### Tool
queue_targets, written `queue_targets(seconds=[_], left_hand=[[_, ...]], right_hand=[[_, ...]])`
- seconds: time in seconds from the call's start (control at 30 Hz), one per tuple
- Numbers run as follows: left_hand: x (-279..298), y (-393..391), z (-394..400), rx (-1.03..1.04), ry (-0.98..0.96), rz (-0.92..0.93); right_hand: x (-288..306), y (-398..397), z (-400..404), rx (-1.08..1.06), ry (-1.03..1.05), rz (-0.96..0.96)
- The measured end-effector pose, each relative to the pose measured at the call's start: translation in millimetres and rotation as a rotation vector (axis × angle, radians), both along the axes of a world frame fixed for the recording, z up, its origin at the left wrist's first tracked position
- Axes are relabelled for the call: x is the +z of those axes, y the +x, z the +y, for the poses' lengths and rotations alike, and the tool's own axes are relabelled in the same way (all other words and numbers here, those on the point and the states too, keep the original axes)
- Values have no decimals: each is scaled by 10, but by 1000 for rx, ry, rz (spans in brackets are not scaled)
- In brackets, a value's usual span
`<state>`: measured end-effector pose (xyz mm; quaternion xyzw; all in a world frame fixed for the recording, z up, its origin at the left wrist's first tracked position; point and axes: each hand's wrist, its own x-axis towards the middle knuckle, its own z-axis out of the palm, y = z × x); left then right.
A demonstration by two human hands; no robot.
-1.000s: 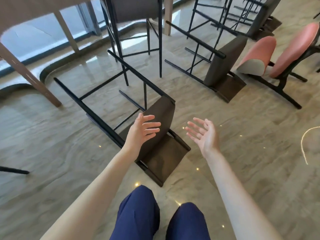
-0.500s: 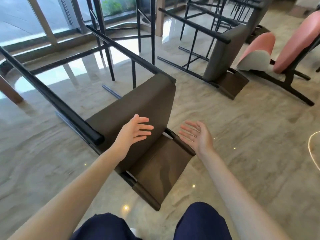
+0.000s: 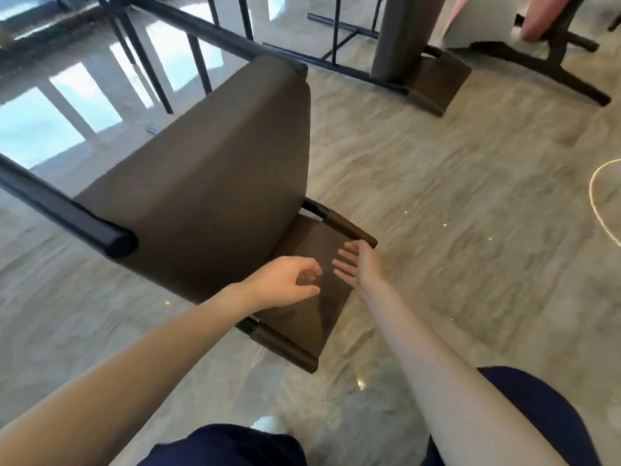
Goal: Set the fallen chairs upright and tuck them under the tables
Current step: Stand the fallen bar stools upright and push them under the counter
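Note:
A brown chair [image 3: 215, 183] with black metal legs lies fallen on its back on the marble floor, its seat facing me and its backrest flat on the floor. My left hand [image 3: 285, 284] hovers over the backrest with fingers loosely curled, holding nothing. My right hand [image 3: 358, 267] is beside it, fingers straight, just above the backrest near its right rail. A second fallen brown chair [image 3: 403, 45] lies behind, at the top.
A pink chair [image 3: 544, 18] on a black base lies tipped at the top right. Black legs of other furniture [image 3: 141, 58] stand at the top left near a bright window reflection. My knees in dark trousers [image 3: 537, 415] are at the bottom.
I have leaned down and closer to the chair. Both hands have dropped from above the seat to the backrest, and my left fingers have curled.

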<state>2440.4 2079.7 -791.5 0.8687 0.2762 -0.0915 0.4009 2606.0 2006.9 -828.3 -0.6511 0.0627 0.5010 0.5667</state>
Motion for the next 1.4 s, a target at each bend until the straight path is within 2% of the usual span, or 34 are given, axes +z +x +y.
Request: queue_targets(seconds=[0.27,0.47,0.57,0.73,0.87,1.1,1.2,1.3,1.4], left_hand=[[-1005,295,-243,-348,103,119],[-1607,355,-470,-511,142,166],[-1759,401,-494,-579,189,197],[-1938,529,-494,-719,379,156],[-2046,653,-518,-966,613,142],[-2051,864,-573,-1259,863,397],[-2019,907,-620,-1276,825,478],[-1976,908,-669,-1246,716,476],[-2001,898,-650,-1240,629,468]], right_hand=[[-1085,106,-274,-86,-220,88],[-1514,155,-294,-96,-250,115],[-1547,182,-206,-61,-219,146],[-1689,251,-65,53,-242,198],[-1882,269,-40,112,-270,154],[-2030,316,-76,61,-226,138],[-2089,334,-67,54,-208,176],[-2095,384,-39,39,-184,203],[-2086,518,40,-71,-92,233]])
